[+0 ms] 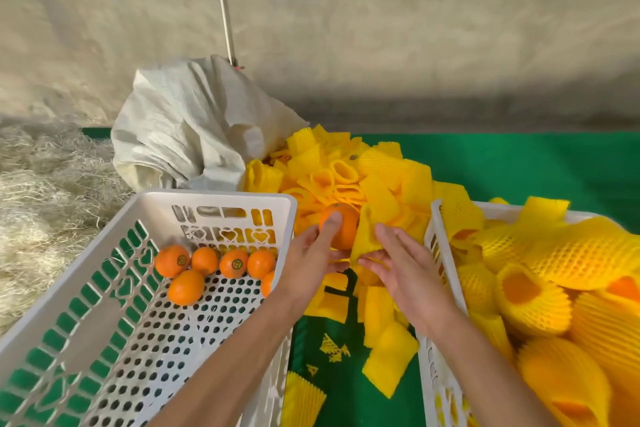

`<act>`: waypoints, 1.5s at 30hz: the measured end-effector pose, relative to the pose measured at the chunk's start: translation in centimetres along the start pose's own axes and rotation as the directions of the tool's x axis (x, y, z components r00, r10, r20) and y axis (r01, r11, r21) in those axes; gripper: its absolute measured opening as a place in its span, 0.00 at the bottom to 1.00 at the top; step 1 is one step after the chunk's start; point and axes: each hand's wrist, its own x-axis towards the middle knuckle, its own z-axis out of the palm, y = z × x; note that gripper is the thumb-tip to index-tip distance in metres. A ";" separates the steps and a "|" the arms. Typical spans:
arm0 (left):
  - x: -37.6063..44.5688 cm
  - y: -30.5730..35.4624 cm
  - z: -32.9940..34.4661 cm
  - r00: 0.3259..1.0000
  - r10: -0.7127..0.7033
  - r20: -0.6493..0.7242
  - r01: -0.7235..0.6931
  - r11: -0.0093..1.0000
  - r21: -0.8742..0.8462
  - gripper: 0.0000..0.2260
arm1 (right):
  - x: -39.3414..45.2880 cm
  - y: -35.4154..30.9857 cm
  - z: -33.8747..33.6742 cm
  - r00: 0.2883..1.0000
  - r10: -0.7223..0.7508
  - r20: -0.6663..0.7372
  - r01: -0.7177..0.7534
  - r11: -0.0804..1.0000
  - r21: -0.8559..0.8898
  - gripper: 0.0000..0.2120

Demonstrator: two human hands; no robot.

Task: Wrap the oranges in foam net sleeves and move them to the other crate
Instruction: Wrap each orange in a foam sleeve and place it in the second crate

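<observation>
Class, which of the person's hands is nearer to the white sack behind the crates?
Left. The left hand, holding an orange, is just below-right of the white sack; the right hand is farther right.

No legible txt; round stickers on oranges (pixel 172 260) & yellow print on green cloth (pixel 334 347) unreadable.

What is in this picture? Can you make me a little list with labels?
left hand: holds a bare orange
right hand: pinches a yellow foam sleeve
left crate: a few bare oranges at its far end
right crate: full of wrapped oranges
between crates: pile of loose sleeves on green cloth
behind: white sack
</observation>
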 end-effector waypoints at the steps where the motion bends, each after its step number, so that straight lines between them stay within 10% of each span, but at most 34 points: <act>1: 0.0 0.1 -0.1 1.000 -0.018 0.017 0.018 1.000 -0.013 0.21 | 0.0 0.0 -0.1 0.999 -0.049 -0.021 0.047 0.995 -0.085 0.11; 6: -0.4 -0.5 0.2 0.996 0.056 -0.068 -0.038 0.971 0.236 0.24 | -0.2 0.8 -0.1 0.963 -0.235 -0.128 0.104 0.768 -0.632 0.09; 13: -0.3 0.3 -0.1 0.990 -0.123 -0.067 0.122 0.992 -0.024 0.29 | 0.4 1.2 -1.0 0.952 -0.162 -0.261 -0.070 0.713 -0.698 0.05; 22: -1.2 1.0 -0.6 0.849 -0.366 0.380 0.438 0.891 -0.121 0.39 | 0.0 1.2 -0.1 0.960 -0.254 -0.113 -0.006 0.389 -0.921 0.03; 30: -1.0 0.7 -0.2 0.948 -0.309 0.077 0.317 0.938 -0.139 0.30 | 0.9 1.5 -1.2 0.987 -0.004 -0.163 -0.111 0.717 -0.689 0.18; 37: -0.9 0.2 0.1 0.984 -0.163 -0.071 0.165 0.986 0.019 0.47 | 0.9 1.2 -1.1 0.963 -0.025 -0.269 -0.120 0.854 -0.507 0.22; 45: -1.4 -1.1 0.2 0.996 0.057 -0.070 -0.007 0.823 0.568 0.34 | 0.8 1.8 -0.9 0.939 -0.250 -0.236 0.018 0.721 -0.693 0.28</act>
